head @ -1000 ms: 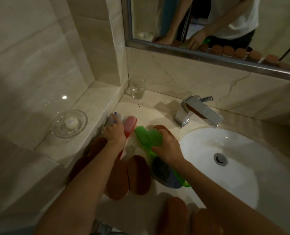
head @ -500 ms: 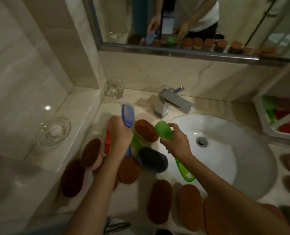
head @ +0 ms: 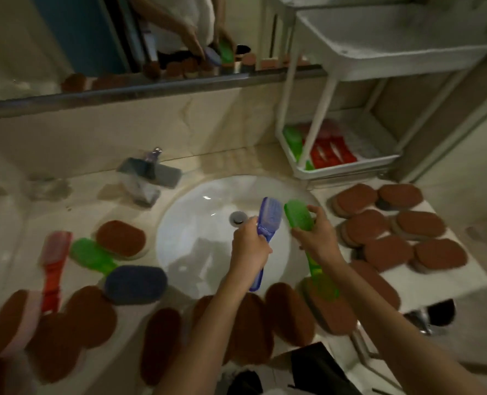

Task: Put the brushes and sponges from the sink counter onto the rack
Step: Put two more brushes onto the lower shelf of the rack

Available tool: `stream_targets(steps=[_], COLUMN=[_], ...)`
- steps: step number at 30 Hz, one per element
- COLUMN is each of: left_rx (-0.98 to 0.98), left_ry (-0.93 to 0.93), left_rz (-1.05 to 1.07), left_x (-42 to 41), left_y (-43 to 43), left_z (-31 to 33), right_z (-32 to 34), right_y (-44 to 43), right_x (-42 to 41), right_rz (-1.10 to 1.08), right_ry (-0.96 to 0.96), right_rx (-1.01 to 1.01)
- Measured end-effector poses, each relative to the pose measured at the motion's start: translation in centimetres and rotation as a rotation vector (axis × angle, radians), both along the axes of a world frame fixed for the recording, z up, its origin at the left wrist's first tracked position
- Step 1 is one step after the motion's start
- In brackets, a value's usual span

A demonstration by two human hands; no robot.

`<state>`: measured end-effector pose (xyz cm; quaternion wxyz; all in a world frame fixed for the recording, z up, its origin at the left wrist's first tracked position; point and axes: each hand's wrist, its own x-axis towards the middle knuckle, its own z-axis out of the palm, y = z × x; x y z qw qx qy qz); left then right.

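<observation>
My left hand (head: 248, 245) grips a blue brush (head: 269, 216) by its handle, held over the white sink basin (head: 196, 223). Beside it, my right hand (head: 317, 238) holds a green brush (head: 297, 215), bristle head up. The white rack (head: 342, 166) stands at the back right, with green and red brushes in its lower tray. On the counter to the left lie a red brush (head: 54, 263), another green brush (head: 92, 256) and a dark blue sponge (head: 135, 283). Several brown sponges (head: 387, 232) lie to the right of the basin.
More brown sponges (head: 248, 323) line the counter's front edge and left side. A chrome tap (head: 148, 178) stands behind the basin, with a glass (head: 47, 186) to its left. A mirror (head: 94, 38) runs along the back wall. The rack's upper tray (head: 393, 38) overhangs the corner.
Both hands have carried their brushes rightward from the left counter to above the basin. The view has swung right, bringing the rack and the right-hand sponges into sight.
</observation>
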<state>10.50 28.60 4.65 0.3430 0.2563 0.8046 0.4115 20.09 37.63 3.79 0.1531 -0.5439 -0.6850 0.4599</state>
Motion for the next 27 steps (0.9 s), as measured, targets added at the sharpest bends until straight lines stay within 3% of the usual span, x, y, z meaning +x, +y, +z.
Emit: stream_targets(steps=[8,15,19,27], left_rx=[-0.015,0.005,-0.034,-0.036], left_ry=[0.029,0.060,0.118,-0.022], left_rz=[-0.093,-0.012,0.081,0.261], left_x=[6.3,9.2,9.0,5.1], left_y=[13.4,23.2,26.8,31.3], left_z=[0.1,0.8,1.2,0.7], right_z=[1.2,2.0,2.2,1.5], right_y=[11.3,21.0,26.2,33.3], right_x=[7.6,9.6,8.7,3.4], right_rz=[-0.033,0.022,0.052,0.144], right_ry=[0.016,0.031,0.038,-0.032], right_rx=[0.039,0.017,0.017,0.054])
